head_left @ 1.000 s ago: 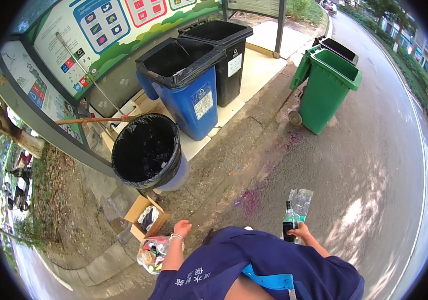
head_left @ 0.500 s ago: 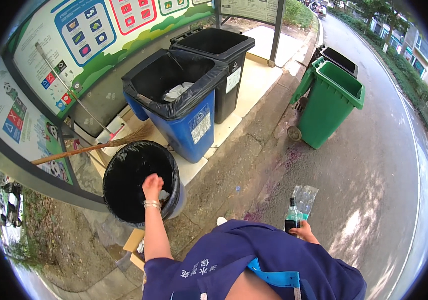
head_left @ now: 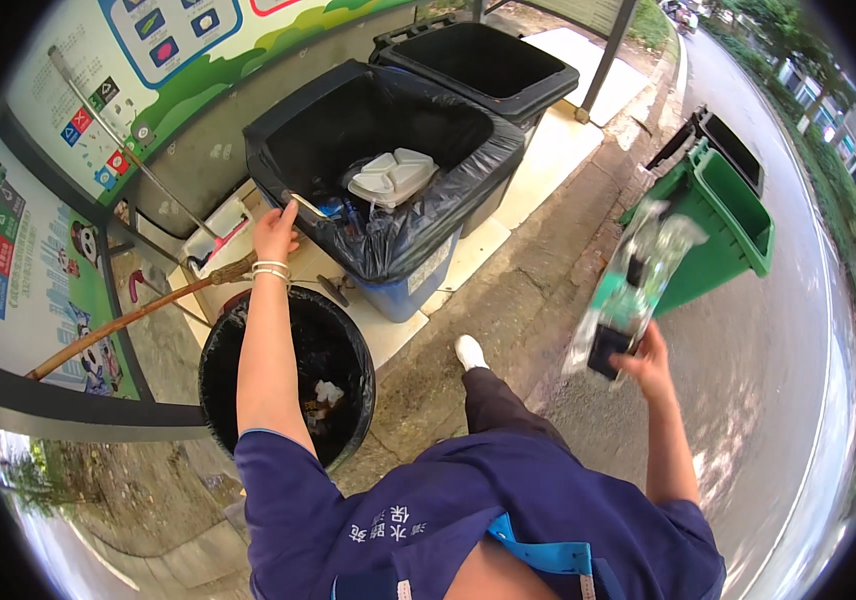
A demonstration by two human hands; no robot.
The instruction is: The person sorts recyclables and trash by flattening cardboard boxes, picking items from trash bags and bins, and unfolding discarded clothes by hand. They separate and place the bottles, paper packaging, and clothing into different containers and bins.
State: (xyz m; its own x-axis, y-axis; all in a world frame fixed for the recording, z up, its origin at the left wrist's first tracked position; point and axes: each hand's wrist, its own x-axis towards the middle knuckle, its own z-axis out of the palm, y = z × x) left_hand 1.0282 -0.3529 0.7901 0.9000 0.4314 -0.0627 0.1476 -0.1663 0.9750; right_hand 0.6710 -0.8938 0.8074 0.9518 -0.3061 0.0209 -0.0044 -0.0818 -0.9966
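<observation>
My left hand (head_left: 276,235) reaches to the near left rim of the blue bin (head_left: 388,298). Its fingers are pinched around a small, pale, narrow piece (head_left: 306,207) whose kind I cannot make out. A black liner (head_left: 423,240) covers that bin's rim, and white food containers (head_left: 393,178) lie inside. Out to the right, my right hand (head_left: 648,360) grips several clear bottles (head_left: 638,265), smeared by motion; one has a dark lower part. Under my left forearm stands a round bin (head_left: 356,405) with a black liner and crumpled white scraps inside.
A broom (head_left: 128,325) leans across behind the round bin, near a long-handled dustpan (head_left: 220,232). A black bin (head_left: 488,65) stands behind the blue one. On the road side are a green bin (head_left: 733,225) and another dark bin (head_left: 733,150). A post (head_left: 608,60) holds up the shelter.
My left hand has come out of the round bin and moved up to the blue bin's rim. My right hand has risen and moved outward with the bottles. The view is now nearer the blue bin.
</observation>
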